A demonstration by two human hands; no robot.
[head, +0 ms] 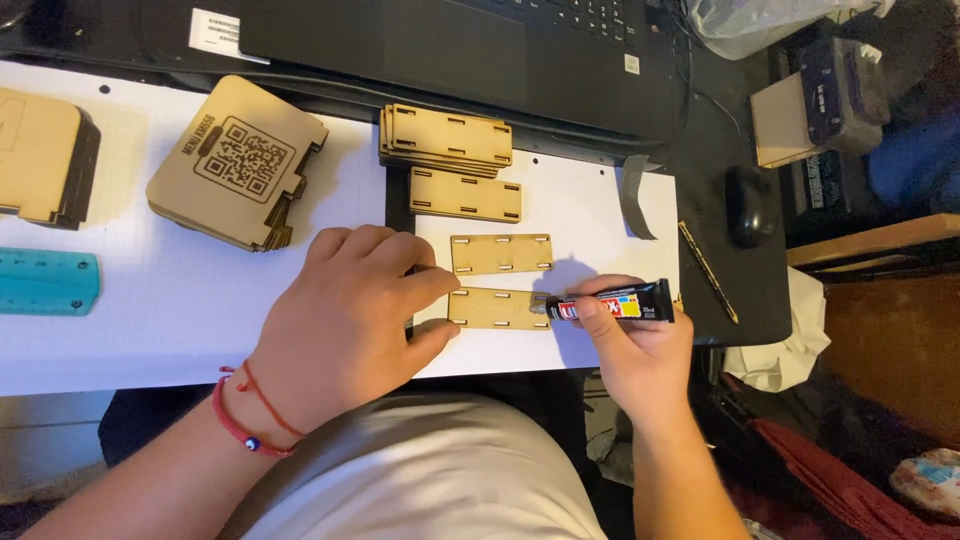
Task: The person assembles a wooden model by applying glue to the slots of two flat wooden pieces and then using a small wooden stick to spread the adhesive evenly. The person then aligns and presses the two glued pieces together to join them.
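My left hand (350,315) presses its fingertips on the left end of a thin slotted wooden strip (500,308) lying on white paper (590,215). My right hand (630,345) grips a black glue tube (615,303), its nozzle touching the strip's right end. A second slotted strip (500,253) lies just above. Further up sit a single strip (465,194) and a stack of similar strips (445,138).
A stack of engraved wooden plates (235,165) and another wooden stack (45,155) sit at the left, with a teal ruler (48,282) below. A laptop (450,45) lies at the back. A black mouse (750,205), pencil (708,272) and tape piece (637,197) lie right.
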